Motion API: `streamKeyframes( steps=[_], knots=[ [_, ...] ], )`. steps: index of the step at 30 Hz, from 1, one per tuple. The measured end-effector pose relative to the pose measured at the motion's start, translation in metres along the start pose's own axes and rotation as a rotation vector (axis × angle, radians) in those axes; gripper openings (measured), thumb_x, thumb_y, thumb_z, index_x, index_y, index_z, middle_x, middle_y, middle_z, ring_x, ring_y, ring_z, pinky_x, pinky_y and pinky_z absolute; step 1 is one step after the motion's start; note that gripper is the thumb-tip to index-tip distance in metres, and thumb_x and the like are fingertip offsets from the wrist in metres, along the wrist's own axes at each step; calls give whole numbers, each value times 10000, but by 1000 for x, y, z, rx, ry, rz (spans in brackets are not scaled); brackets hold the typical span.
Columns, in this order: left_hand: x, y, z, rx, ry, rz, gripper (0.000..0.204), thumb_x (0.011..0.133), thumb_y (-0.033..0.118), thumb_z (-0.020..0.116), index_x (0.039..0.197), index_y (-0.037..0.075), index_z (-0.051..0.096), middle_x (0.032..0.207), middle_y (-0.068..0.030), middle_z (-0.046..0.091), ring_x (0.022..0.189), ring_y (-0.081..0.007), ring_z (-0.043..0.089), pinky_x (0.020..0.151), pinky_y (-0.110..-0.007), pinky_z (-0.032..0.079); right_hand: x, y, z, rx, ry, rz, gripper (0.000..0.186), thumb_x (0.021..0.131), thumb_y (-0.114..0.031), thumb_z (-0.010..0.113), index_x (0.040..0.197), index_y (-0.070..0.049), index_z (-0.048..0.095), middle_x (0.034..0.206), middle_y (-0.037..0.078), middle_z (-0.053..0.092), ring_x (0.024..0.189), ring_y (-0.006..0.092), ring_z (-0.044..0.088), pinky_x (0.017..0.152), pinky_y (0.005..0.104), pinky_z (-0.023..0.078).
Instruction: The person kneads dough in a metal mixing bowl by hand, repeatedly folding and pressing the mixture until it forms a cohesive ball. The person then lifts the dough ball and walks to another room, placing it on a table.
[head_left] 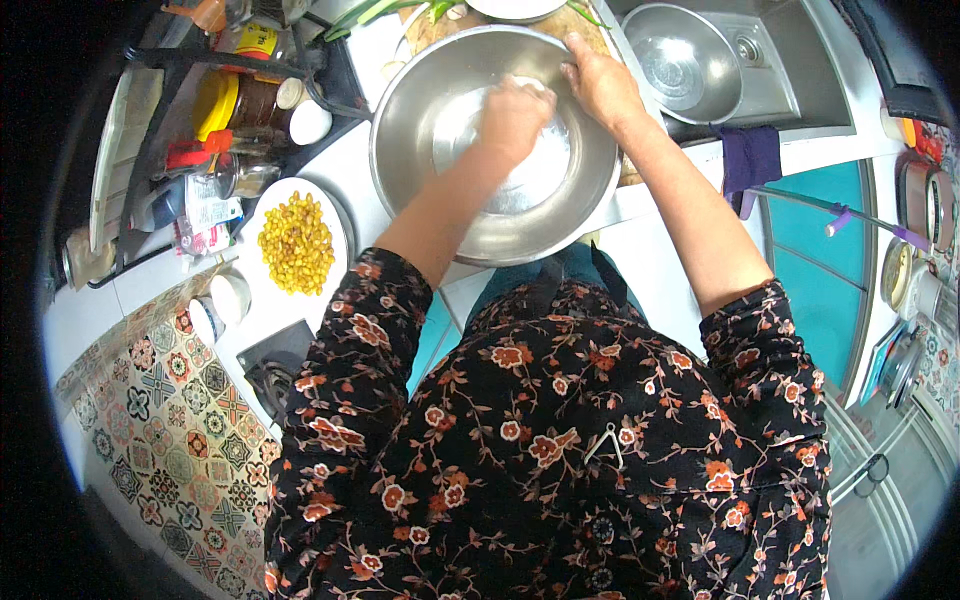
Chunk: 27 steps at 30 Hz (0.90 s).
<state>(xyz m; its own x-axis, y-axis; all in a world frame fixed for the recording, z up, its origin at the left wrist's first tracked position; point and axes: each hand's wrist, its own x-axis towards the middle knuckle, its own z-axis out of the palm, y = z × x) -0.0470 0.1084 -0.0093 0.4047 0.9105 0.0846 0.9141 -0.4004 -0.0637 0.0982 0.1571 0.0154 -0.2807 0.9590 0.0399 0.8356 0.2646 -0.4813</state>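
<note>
A large stainless steel bowl stands at the counter's edge in front of me. My right hand grips its far right rim, thumb toward the inside and fingers over the outside. Inside the bowl, my left hand is curled closed over the far part and somewhat smeared by motion. A bit of white shows at its fingertips, but I cannot make out what it is. Under the hand, the bottom of the bowl looks pale and shiny. Part of a wooden cutting board shows behind the bowl.
Left of the bowl is a white plate of yellow beans or nuts. Beyond it, a black rack holds jars and bottles. Green stalks lie at the back. A second metal bowl sits in the sink at right; a purple cloth hangs below.
</note>
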Motion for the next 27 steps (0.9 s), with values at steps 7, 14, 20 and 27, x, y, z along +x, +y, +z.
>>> streamKeyframes(
  steps=[7,14,20,27],
  knots=[
    [-56,49,-6,-338,52,255,269,791,102,526,1026,-9,593,1040,-146,586,1064,-312,513,928,-350,406,5,3,0,41,-38,-5,277,868,-206,509,1128,-113,486,899,211,623,857,390,592,746,475,457],
    [-19,10,-9,-428,-99,-85,603,735,287,669,1238,50,435,1182,-209,478,1070,-363,471,881,-459,403,3,3,0,74,-33,22,248,860,-193,526,1093,-117,488,825,194,627,795,399,591,675,468,473],
    [-6,-2,-9,-428,-333,-206,532,721,366,685,1110,56,497,1063,-192,533,1023,-364,491,859,-466,404,0,5,-11,47,-51,58,266,873,-198,510,1124,-119,474,854,202,623,814,399,588,713,480,461],
    [-31,-14,-5,-456,-98,-50,325,767,328,638,918,47,575,938,-158,570,903,-325,529,781,-438,411,4,-4,-13,39,-77,51,278,888,-214,479,1148,-114,476,885,199,623,836,389,589,715,468,464]
  ],
)
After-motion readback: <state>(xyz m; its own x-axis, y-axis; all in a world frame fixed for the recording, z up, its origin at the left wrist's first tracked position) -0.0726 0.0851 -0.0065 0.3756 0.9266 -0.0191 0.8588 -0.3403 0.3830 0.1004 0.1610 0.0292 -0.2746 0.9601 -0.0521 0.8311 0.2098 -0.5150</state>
